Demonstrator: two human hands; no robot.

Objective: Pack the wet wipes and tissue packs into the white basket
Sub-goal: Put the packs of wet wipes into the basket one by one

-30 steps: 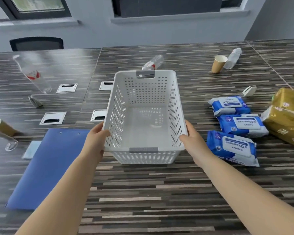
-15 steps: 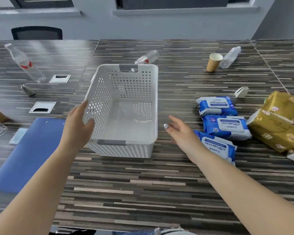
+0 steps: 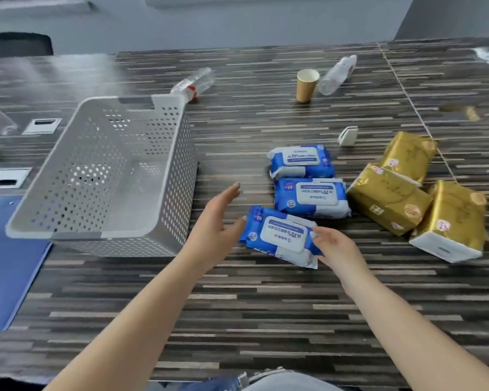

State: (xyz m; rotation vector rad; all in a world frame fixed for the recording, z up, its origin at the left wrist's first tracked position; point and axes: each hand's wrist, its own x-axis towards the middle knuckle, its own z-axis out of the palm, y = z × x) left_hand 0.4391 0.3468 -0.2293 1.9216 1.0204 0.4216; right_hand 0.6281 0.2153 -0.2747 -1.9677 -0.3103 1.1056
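My right hand (image 3: pixel 338 246) pinches the near right corner of the nearest wipes pack (image 3: pixel 280 235), thumb on top, fingers under the crinkled film. My left hand (image 3: pixel 215 224) lies open, fingers spread, its thumb tip touching the pack's left edge; it grasps nothing. The pack is a soft blue pillow shape with a white rigid flap label, tilted slightly off the desk (image 3: pixel 251 306), a striped dark wood-grain laminate. Two more wipes packs (image 3: pixel 311 197) lie flat just beyond it toward the far edge, in a row. To their right, three tissue packs (image 3: pixel 390 201) in glossy gold wrap, blocky with white ends, sit touching each other near the desk's right seam. The basket (image 3: pixel 178 170), white perforated plastic with rounded corners and grey handle inserts, stands empty to the left of the packs, well apart from them. A blue folder (image 3: pixel 6 277) lies flat at the left edge, partly under the basket's near corner.
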